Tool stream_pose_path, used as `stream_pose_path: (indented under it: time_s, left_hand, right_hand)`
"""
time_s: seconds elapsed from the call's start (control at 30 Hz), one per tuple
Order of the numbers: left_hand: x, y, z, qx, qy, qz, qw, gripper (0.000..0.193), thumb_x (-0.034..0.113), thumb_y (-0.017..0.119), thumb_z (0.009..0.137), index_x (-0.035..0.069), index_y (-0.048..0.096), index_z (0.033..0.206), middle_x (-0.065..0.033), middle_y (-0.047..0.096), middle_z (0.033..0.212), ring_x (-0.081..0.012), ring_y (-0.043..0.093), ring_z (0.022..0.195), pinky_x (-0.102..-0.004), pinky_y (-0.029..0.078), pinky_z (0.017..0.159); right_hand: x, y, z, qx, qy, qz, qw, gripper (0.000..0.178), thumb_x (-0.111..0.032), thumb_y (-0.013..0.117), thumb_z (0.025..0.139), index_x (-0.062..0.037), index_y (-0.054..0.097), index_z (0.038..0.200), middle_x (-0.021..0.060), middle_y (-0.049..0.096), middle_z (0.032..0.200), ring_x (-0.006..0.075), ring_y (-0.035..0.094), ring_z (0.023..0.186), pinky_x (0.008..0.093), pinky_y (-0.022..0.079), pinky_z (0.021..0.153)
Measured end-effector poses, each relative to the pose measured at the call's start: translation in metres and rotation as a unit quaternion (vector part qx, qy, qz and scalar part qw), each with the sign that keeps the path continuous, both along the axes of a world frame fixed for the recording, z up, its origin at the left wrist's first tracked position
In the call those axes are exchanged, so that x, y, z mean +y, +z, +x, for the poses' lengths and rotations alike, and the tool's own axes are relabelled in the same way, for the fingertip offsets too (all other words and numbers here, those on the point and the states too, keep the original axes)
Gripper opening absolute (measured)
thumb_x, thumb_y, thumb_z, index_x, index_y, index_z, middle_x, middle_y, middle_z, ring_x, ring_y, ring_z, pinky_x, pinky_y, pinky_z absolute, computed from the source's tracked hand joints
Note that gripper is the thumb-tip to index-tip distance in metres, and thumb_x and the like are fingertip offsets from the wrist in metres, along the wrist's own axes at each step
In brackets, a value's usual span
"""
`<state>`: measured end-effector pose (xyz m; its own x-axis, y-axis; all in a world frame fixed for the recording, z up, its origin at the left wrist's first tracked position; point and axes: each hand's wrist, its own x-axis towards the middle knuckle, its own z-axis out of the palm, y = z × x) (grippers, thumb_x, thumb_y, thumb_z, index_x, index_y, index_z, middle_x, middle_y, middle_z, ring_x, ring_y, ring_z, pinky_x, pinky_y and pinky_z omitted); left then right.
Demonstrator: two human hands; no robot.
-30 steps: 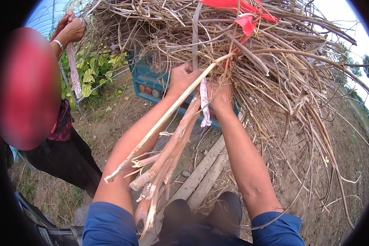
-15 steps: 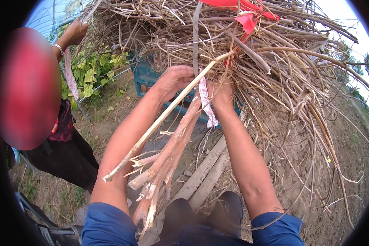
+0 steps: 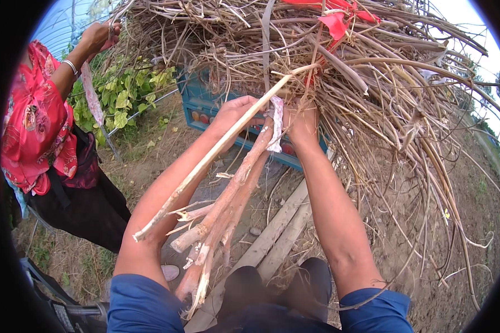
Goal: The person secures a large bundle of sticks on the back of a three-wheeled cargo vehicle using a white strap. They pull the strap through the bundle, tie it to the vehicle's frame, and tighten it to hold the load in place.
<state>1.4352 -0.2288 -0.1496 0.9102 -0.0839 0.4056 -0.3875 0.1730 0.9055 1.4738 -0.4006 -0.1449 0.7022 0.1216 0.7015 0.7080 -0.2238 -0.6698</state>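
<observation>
A large bundle of dry stems (image 3: 216, 41) fills the top of the view, with a grey strap (image 3: 266, 50) running down over it. My left hand (image 3: 238, 117) is below the strap, fingers curled in at the top of a peeled branch (image 3: 236, 186); what they grip is partly hidden. A pink-and-white patterned cloth strip (image 3: 276, 125) hangs between my hands. My right hand (image 3: 301, 123) reaches up at the strip's right side, its fingers hidden among twigs. A long pale stick (image 3: 205, 161) slants across in front of my left hand and forearm.
Behind the bundle is a blue vehicle's rear (image 3: 197, 108) with round lights. At left a person in a red patterned top (image 3: 39, 127) raises a hand (image 3: 101, 38) to the bundle, beside another hanging cloth strip (image 3: 93, 97). Wooden planks (image 3: 275, 238) lie below; red cloth (image 3: 334, 25) is tied above.
The cloth strip's lower end has risen and now hangs shorter between my hands. My left hand has shifted slightly lower. My right hand stays about where it was.
</observation>
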Motion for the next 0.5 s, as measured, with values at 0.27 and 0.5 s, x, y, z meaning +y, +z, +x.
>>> stream_pose_path:
  time_s: [0.27,0.5]
  left_hand:
    - [-0.011,-0.002,-0.009,-0.013,0.002,0.035,0.999,0.021,0.024,0.061,0.098,0.005,0.064,0.106,-0.0019,0.065,0.11,-0.0131,0.06,0.1,-0.0307,0.046,0.095]
    - [-0.021,-0.002,-0.019,-0.032,0.057,0.103,0.993,0.022,0.024,0.058,0.099,0.005,0.066,0.107,0.0008,0.066,0.097,-0.008,0.057,0.087,-0.024,0.045,0.086]
  right_hand:
    - [0.006,-0.011,0.025,0.059,0.029,-0.005,0.998,0.045,-0.043,0.054,0.093,-0.0047,0.069,0.11,0.019,0.07,0.101,0.0339,0.066,0.097,0.0444,0.049,0.087]
    - [-0.013,-0.023,0.016,0.223,0.236,0.143,0.935,0.06,-0.057,0.05,0.096,-0.0091,0.061,0.129,0.0041,0.064,0.107,0.0137,0.057,0.092,0.0334,0.046,0.083]
